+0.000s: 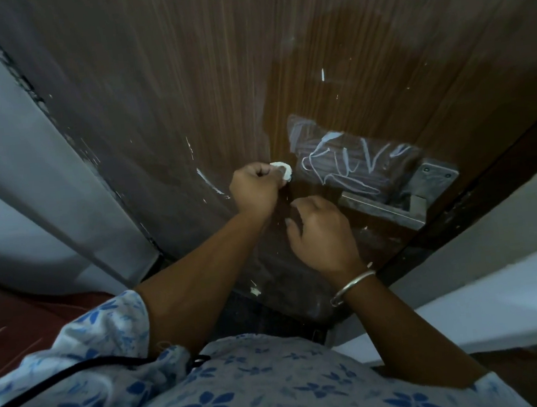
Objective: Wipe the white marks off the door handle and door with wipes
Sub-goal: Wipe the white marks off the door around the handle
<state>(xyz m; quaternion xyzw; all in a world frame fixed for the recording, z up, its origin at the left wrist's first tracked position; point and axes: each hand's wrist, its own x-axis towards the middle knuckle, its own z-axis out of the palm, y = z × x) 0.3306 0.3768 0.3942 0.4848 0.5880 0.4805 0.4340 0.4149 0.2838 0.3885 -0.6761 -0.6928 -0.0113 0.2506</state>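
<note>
Your left hand (254,191) is pinching a wipe (283,173) at the door (183,80), left of the white scribbles (352,165). The door handle (382,210) is lying left-right, its free end pointing left at your curled right hand (319,231), whose grasp is unclear.

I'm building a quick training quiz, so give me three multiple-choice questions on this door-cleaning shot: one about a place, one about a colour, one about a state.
1. Where is the wipe? A. in the left hand B. on a shelf C. on the floor
2. What colour is the bangle on the right wrist? A. red B. silver C. black
3. The white scribble above the handle is: A. wiped away B. still there C. hidden by a hand
Answers: 1 A, the left hand pinches it. 2 B, it shines metal grey. 3 B, its loops show plainly on the door.
</note>
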